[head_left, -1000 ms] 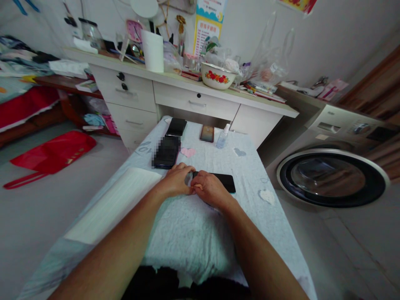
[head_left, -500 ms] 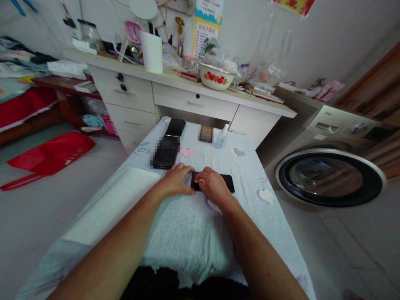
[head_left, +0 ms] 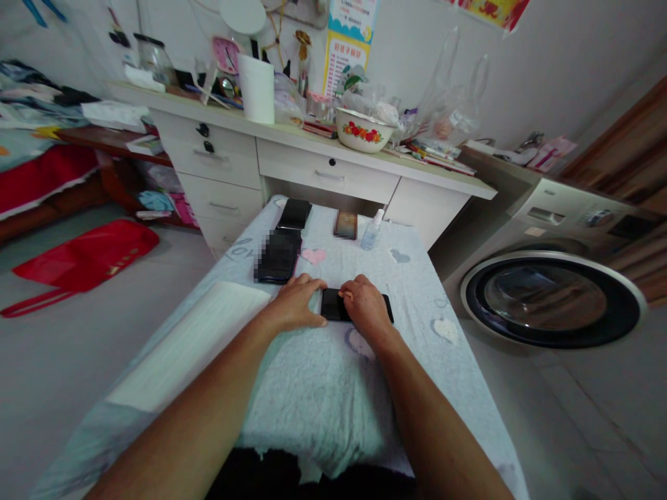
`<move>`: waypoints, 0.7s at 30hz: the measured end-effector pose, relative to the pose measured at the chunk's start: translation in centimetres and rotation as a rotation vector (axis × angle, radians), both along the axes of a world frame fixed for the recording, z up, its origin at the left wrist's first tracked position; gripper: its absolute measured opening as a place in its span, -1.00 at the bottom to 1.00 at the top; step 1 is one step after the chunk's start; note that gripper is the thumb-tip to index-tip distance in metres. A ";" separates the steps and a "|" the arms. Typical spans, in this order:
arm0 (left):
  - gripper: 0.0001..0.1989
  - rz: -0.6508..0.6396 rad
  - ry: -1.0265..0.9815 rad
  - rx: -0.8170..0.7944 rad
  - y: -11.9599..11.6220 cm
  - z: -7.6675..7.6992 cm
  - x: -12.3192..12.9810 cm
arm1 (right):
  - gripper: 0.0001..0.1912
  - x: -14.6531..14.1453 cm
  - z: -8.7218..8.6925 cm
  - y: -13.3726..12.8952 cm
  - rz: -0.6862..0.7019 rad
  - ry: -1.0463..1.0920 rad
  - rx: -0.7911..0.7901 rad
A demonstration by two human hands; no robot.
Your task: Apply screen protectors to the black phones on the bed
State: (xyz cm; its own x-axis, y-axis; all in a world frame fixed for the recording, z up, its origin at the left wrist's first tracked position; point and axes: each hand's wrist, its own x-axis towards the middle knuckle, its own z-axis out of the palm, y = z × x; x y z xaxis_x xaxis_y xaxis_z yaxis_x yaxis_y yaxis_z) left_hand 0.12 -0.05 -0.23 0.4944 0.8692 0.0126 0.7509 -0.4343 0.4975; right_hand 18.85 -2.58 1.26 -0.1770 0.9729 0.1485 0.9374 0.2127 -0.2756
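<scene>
A black smartphone (head_left: 332,305) lies flat and crosswise on the cloth-covered table. My left hand (head_left: 298,303) grips its left end, thumb at the near edge and fingers at the far edge. On the phone's screen rests my right hand (head_left: 366,305), its fingers pinched together and pressed down. A small orange-tan bit shows at those fingertips, too small to name. Beyond my left hand lies a dark phone-like device (head_left: 280,255), partly blurred out, with a black flat case (head_left: 294,214) behind it. A clear spray bottle (head_left: 372,232) stands farther back.
A pale sheet of paper or cloth (head_left: 190,347) lies left on the patterned tablecloth (head_left: 313,389). A small brownish square item (head_left: 345,226) sits at the back. Behind stands a white desk (head_left: 328,170) with a flowered bowl (head_left: 363,132); a washing machine (head_left: 552,292) is at right.
My right hand has slid a little to the right along the phone's screen, uncovering more of its left part. My left hand stays at the phone's left end. The view has shifted slightly.
</scene>
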 end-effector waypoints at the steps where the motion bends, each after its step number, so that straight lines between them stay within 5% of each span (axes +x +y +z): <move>1: -0.28 0.000 0.001 -0.002 0.0 0.0 0.0 | -0.79 0.0 0.0 0.1 -0.014 -0.003 0.003; 7: -0.25 0.008 0.012 -0.011 -0.1 0.2 0.2 | -0.79 -0.6 -0.1 0.4 -0.020 -0.008 0.026; 21: -0.25 0.008 -0.012 0.007 0.0 0.0 0.2 | -0.82 -1.2 0.8 -0.8 0.320 0.094 -0.074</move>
